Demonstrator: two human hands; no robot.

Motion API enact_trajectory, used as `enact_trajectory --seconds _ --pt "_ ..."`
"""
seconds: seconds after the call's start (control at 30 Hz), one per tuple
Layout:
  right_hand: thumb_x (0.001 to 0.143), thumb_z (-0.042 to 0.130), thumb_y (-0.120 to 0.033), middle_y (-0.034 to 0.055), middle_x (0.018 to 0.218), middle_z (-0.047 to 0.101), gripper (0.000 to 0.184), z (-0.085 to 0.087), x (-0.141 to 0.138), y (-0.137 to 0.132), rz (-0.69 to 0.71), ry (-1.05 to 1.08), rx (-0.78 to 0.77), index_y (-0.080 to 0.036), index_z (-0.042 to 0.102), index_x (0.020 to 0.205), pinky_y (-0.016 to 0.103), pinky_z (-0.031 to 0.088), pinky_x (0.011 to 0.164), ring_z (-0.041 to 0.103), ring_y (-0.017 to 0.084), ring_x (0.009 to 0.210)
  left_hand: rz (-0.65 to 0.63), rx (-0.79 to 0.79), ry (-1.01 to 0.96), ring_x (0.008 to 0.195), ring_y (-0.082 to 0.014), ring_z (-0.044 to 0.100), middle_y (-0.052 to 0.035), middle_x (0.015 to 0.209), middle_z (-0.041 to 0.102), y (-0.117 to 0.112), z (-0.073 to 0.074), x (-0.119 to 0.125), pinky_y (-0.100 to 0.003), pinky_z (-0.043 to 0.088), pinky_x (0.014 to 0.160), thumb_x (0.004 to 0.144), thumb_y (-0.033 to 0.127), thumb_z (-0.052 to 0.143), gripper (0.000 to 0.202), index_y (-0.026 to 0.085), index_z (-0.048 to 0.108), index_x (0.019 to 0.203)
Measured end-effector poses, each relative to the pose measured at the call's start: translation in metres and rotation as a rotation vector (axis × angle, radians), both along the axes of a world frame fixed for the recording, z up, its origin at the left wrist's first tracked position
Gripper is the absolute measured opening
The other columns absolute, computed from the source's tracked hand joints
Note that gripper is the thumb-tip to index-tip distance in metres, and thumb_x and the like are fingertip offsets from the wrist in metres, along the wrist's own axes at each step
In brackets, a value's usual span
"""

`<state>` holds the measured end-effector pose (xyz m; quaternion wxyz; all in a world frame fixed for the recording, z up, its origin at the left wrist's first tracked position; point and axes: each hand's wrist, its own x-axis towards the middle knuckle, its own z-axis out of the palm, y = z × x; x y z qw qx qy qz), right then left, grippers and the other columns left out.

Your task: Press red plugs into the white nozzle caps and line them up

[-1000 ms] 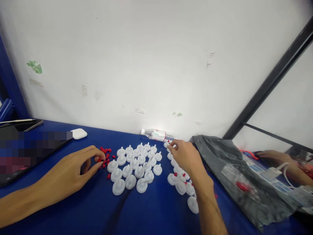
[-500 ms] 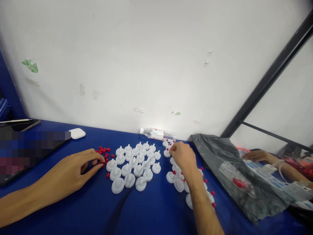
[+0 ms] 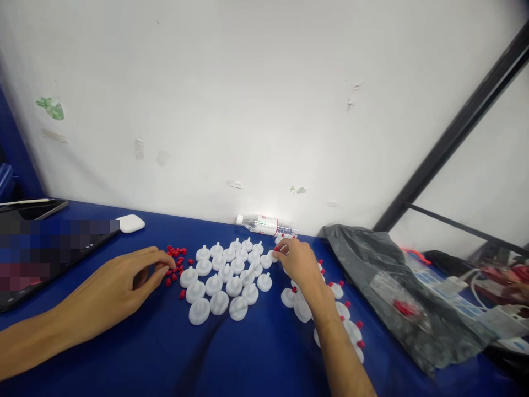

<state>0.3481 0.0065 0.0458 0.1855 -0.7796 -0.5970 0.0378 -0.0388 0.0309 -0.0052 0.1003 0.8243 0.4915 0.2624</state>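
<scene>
On the blue tabletop, the plugged caps beside your right forearm are done; the bare white caps in the middle remain. Your left hand curls its fingertips into the loose red plugs, though I cannot tell if it grips one. Your right hand pinches a red plug, and it is now further left than before.

The white caps look like moulded plastic, smooth and matt, and the small red plugs are matt plastic too. The blue worktop is smooth with a faint sheen. The water bottle is clear glossy plastic, the grey bag thin crinkled shiny film, the earbud case glossy white plastic, the wall matt scuffed paint
</scene>
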Motion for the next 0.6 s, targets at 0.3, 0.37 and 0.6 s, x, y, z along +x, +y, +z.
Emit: enact_trajectory --seconds 0.3,0.37,0.6 --pt "0.114 0.057 -0.021 0.0074 0.102 0.082 0.012 0.015 -0.006 -0.007 0.061 0.04 0.332 -0.021 0.067 0.121 0.036 0.055 0.082 0.079 0.029 0.095 -0.042 0.004 -0.095 0.09 -0.0293 0.079 -0.004 0.112 0.086 -0.006 0.003 -0.002 -0.036 0.057 0.068 0.114 0.068 0.044 0.051 0.03 0.079 0.12" --pt "0.116 0.062 -0.026 0.0059 0.11 0.082 0.007 0.018 -0.018 -0.011 0.195 0.038 0.41 -0.024 0.068 0.117 0.038 0.058 0.092 0.079 0.029 0.105 -0.057 0.041 -0.129 0.091 -0.0288 0.08 -0.0037 0.114 0.087 -0.008 0.004 -0.002 -0.034 0.056 0.065 0.115 0.066 0.047 0.047 0.03 0.078 0.122" --pt "0.105 0.091 -0.049 0.0016 0.102 0.082 0.057 0.002 -0.095 -0.024 0.762 -0.185 0.665 -0.024 0.066 0.15 0.04 0.064 0.091 0.077 0.027 0.098 -0.14 0.063 -0.122 0.085 -0.0251 0.081 -0.0017 0.108 0.087 -0.015 0.004 -0.004 -0.027 0.057 0.06 0.114 0.063 0.05 0.043 0.031 0.077 0.124"
